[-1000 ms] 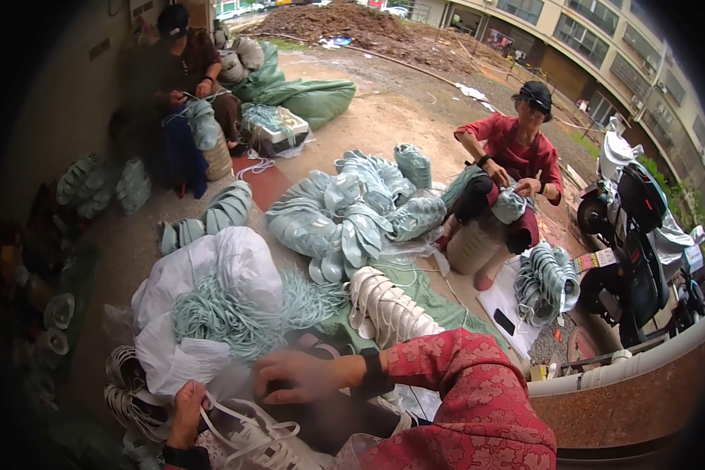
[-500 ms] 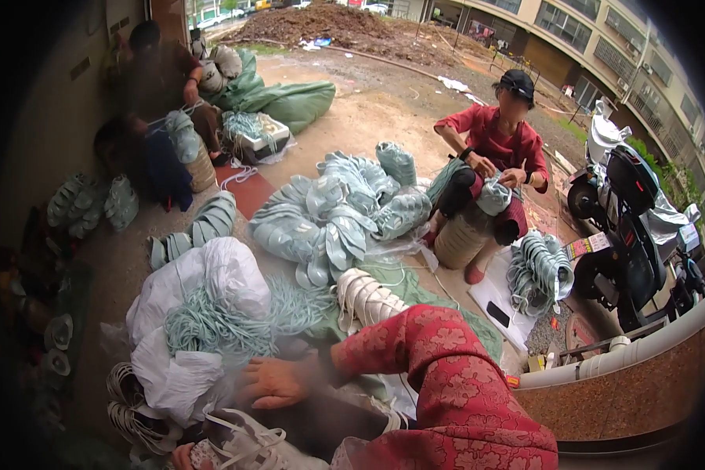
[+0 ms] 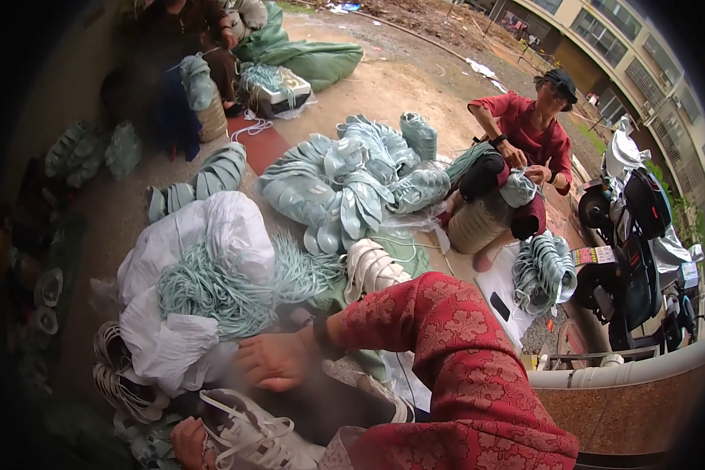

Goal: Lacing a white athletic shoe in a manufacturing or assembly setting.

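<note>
At the lower edge my left hand [image 3: 191, 445] has its fingers curled against the side of a white shoe upper [image 3: 254, 439] with loose white laces. My right hand [image 3: 276, 362] is above and beyond that upper, with its fingers stretched out and nothing visible in them; haze blurs it a little. Beside it lies a tangled heap of pale green laces [image 3: 204, 290] on a white cloth sack [image 3: 153, 254]. A stack of cream shoe uppers [image 3: 372, 269] lies just beyond my right forearm.
Piles of pale green uppers [image 3: 321, 188] cover the middle floor. A co-worker in red [image 3: 525, 129] sits at the right, working on a green upper; another person [image 3: 184, 27] sits far left. A parked scooter [image 3: 634, 258] and white pipe [image 3: 627, 364] border the right.
The view has tilted, and the surroundings sit differently in it. My left hand and the shoe upper show more fully at the lower edge. My right hand stays stretched out near the laces.
</note>
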Action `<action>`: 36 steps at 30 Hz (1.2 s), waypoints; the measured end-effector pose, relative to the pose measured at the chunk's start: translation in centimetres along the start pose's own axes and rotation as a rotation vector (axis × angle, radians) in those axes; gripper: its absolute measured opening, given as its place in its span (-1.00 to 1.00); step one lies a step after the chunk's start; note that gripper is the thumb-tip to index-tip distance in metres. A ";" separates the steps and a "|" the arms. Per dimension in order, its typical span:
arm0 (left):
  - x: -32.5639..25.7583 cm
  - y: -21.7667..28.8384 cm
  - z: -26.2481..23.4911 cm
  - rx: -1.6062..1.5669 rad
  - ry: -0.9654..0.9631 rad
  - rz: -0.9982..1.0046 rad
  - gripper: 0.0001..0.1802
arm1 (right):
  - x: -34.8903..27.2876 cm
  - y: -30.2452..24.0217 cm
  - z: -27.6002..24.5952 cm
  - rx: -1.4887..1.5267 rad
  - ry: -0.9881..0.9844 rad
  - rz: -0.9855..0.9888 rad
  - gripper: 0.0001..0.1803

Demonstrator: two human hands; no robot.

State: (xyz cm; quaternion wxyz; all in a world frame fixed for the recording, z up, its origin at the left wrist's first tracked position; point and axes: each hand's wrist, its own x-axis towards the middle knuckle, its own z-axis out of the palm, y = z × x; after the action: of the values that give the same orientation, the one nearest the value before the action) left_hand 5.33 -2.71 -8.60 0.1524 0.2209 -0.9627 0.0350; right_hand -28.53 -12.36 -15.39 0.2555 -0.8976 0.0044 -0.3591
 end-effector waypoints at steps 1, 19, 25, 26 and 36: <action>0.8 1.2 -0.3 -0.091 0.025 -0.146 -0.62 | -0.1 -0.1 -0.1 0.001 0.039 0.002 -0.67; -1.7 3.3 0.7 -0.362 0.119 -0.524 -0.53 | 0.7 -2.3 0.2 -0.028 -0.042 0.194 -0.66; -1.9 3.6 0.6 -0.390 0.156 -0.557 -0.55 | 1.3 -3.3 0.9 -0.044 -0.019 0.463 -0.69; -2.0 3.6 0.6 -0.387 0.159 -0.560 -0.55 | 1.3 -3.1 0.8 -0.020 -0.013 0.446 -0.69; -2.2 3.6 0.9 -0.400 0.163 -0.579 -0.56 | 0.8 -2.6 0.7 -0.016 0.036 0.417 -0.69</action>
State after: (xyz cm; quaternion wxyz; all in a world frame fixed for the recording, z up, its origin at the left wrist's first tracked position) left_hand 5.39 1.28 -10.16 0.2724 0.4465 -0.8329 -0.1810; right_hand -27.94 -9.91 -14.13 0.3170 -0.8727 0.1976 -0.3145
